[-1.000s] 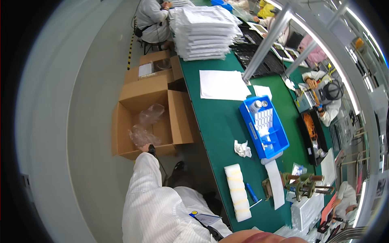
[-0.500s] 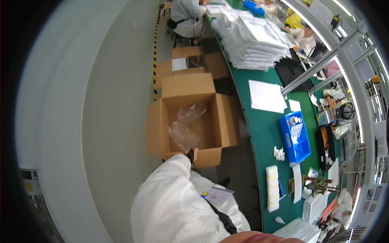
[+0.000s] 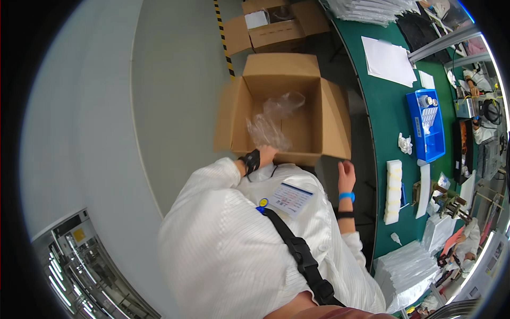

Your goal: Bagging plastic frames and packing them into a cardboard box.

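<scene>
Reaching into the open brown cardboard box (image 3: 289, 106) on the grey floor, the left hand (image 3: 265, 153) goes over the near wall and touches the crumpled clear plastic bag (image 3: 271, 125) inside; fingers hidden behind box edge and plastic, so cannot tell whether they are closed on it. Black band on that wrist. Right hand (image 3: 346, 174) hangs just outside the box's near right corner, fingers loosely curled, holding nothing, close to the right flap, contact unclear. Blue band and black band on that wrist.

Box: four flaps folded out, upright, mostly bare inside apart from the bag, which lies bunched from the near wall up toward the box middle.

Beyond the box's far side, a second, smaller brown carton (image 3: 271, 26) with a white rectangular label on top, next to a yellow-black striped floor line (image 3: 223, 32). Right of the box, a green-topped workbench (image 3: 382, 101): white paper sheets (image 3: 389, 59) toward its far end, a blue plastic bin (image 3: 427, 127) of small white parts, a crumpled white wipe (image 3: 405, 143), a strip of white foam blocks (image 3: 393, 191) nearer. White rectangular badge (image 3: 290, 199) with blue stripe on the white coat, below the box.
</scene>
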`<state>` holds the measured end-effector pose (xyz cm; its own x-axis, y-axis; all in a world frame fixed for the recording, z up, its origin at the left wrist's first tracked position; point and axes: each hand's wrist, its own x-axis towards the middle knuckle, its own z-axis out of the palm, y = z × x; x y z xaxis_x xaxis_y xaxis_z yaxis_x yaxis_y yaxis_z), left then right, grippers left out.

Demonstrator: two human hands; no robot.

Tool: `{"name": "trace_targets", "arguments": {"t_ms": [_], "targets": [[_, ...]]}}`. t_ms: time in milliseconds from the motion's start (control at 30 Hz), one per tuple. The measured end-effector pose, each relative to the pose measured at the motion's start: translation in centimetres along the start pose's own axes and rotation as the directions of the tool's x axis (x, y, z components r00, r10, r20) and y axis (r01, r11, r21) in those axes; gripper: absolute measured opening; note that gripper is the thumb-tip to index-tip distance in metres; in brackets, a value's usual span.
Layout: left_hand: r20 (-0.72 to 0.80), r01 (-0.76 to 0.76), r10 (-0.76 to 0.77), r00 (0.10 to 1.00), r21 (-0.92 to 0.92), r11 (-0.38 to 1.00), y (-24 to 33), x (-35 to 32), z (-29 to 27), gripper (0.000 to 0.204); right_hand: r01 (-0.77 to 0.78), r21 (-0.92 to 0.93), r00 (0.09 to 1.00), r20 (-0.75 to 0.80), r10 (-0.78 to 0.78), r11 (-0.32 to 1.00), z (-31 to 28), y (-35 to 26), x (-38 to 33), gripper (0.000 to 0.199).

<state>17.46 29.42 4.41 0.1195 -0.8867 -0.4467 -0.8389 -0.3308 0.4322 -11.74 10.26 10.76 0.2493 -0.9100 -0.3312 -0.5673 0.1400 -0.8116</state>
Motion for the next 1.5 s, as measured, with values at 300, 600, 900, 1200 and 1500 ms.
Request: {"name": "trace_targets", "arguments": {"t_ms": [300,600,900,1200,1500], "targets": [[-0.097,0.030,-0.029,0.995,0.000,1.000,-0.2,-9.4,-4.6,0.012,-0.155,-0.225,0.849,0.467,0.246,0.962,10.4,-3.0,6.8,0.090],[-0.047,-0.057,0.058,0.997,0.020,0.998,-9.8,-16.2,-7.7,0.018,0.059,-0.441,0.881,0.444,0.160,0.896,23.7,-6.0,-0.6,0.060],[0.053,0.026,-0.028,0.998,0.052,0.998,-26.7,-11.3,-17.3,0.064,-0.005,-0.281,0.991,0.125,0.042,0.960,28.4,-15.3,-14.9,0.052],[0.149,-0.223,0.172,0.974,0.483,0.847,-27.2,-3.1,-15.3,0.097,-0.021,-0.082,0.999,0.030,0.024,0.996,28.7,-18.1,-26.4,0.055],[0.850,-0.600,-0.004,0.527,0.376,0.706,-29.7,-11.0,-10.4,0.068,-0.343,0.024,0.856,-0.405,0.323,0.939,34.0,-13.0,-36.2,0.068]]}}
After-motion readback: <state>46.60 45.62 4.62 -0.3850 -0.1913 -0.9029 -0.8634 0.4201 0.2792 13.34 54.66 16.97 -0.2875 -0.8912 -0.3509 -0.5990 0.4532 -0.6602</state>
